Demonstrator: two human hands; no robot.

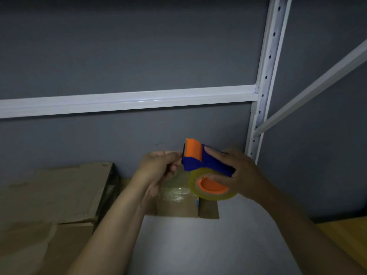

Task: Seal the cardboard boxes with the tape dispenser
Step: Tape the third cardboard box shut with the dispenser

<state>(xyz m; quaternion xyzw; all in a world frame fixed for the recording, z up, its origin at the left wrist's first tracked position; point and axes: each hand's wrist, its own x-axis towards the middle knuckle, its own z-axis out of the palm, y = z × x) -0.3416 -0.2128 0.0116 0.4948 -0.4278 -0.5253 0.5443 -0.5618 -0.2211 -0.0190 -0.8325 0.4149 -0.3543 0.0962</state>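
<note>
My right hand (241, 173) grips a blue and orange tape dispenser (200, 159) in the air, its clear tape roll (213, 190) hanging underneath. My left hand (158, 167) pinches the loose end of the tape at the dispenser's front edge, and a clear strip (176, 181) runs between them. Below and behind the hands a small cardboard box (178, 207) with clear tape on its top stands against the wall. A larger, creased cardboard box (53, 195) lies at the left.
A white metal shelf frame stands close behind, with a horizontal beam (127, 100), a perforated upright post (264, 80) and a diagonal brace (317, 84). The surface under the boxes is pale grey (198, 245). A wooden surface (349, 233) shows at the lower right.
</note>
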